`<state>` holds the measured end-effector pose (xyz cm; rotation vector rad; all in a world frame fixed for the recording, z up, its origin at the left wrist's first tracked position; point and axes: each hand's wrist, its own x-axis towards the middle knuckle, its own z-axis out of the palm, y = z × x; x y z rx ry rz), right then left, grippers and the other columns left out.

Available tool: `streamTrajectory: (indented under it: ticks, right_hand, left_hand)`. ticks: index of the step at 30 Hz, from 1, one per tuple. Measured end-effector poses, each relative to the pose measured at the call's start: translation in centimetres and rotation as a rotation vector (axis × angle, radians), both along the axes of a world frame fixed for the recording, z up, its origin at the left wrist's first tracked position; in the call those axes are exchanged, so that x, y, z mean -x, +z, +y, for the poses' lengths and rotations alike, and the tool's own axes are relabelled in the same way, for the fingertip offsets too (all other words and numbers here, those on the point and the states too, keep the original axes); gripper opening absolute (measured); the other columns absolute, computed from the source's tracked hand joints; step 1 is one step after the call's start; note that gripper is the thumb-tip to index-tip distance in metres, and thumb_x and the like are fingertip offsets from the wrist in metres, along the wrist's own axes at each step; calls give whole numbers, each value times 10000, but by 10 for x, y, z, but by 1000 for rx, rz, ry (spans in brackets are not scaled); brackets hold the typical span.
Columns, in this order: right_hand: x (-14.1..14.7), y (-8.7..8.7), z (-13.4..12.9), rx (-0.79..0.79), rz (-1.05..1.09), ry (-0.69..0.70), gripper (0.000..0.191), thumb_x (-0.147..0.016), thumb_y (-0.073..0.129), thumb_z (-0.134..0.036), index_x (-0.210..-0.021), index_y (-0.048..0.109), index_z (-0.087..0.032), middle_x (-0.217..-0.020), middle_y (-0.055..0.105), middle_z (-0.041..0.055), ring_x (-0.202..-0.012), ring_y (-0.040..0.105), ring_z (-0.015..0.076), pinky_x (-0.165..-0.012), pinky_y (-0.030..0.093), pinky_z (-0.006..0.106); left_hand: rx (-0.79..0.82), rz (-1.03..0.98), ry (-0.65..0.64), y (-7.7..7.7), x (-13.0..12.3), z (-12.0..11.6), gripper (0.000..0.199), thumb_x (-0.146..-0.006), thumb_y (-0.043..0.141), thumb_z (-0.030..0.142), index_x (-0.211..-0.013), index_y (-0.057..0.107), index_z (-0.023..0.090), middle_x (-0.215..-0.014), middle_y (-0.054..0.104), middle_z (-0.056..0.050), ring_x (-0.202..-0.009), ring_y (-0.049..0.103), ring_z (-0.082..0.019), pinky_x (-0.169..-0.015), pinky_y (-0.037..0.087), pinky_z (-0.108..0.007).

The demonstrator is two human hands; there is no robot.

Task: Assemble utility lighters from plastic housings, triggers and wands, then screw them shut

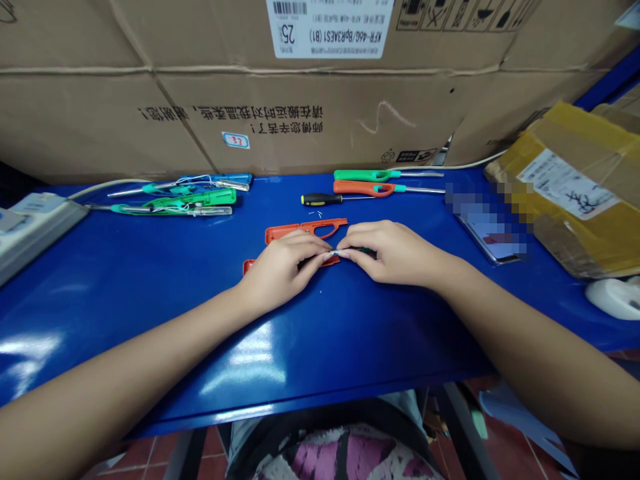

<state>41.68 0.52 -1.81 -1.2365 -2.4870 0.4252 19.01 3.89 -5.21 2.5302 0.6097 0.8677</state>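
Note:
My left hand [290, 267] and my right hand [387, 253] meet over the middle of the blue table, fingertips pinched around a small metallic piece [336, 253]. A dark end of something sticks out behind my right fingers. One orange lighter shell half [287, 232] lies just beyond my left hand, its trigger loop to the right. Another orange shell half [247, 267] is mostly covered by my left hand. Several small white bits or screws [319, 214] lie past the shell. Behind them rests a black and yellow screwdriver [321, 199].
A green lighter [363, 175] and an orange lighter [364, 189] lie at the back, with several blue and green lighters [200, 199] to their left. Also around are a power strip [43, 223], a phone [485, 230], a taped parcel [570, 193], a white mouse [615, 298] and a large carton [175, 120].

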Motion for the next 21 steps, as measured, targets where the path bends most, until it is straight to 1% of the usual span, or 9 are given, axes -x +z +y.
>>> streamTrajectory:
  ticks: [5,11,21]
  right_hand:
    - [0,1,-1,-10,-17,7,224,-987,532,-248,-982,745,-178,-980,743,60,-854,666,188,-749,449,293]
    - [0,1,-1,-12,-27,0,228,-986,528,-245,-979,745,-177,-972,742,53,-846,666,183,-741,446,288]
    - [0,3,-3,-23,-41,-8,226,-987,528,-252,-969,743,-181,-958,739,45,-834,659,178,-717,430,286]
  left_hand:
    - [15,5,-18,0,1,0,205,-996,557,217,-1021,745,138,-1013,780,-84,-964,717,-216,-917,552,-354]
    - [20,1,-7,0,1,1,205,-994,554,217,-995,745,143,-1006,781,-81,-947,724,-209,-891,558,-337]
    - [67,1,-22,2,1,1,213,-993,546,210,-1038,747,155,-1037,780,-73,-977,720,-210,-915,551,-339]
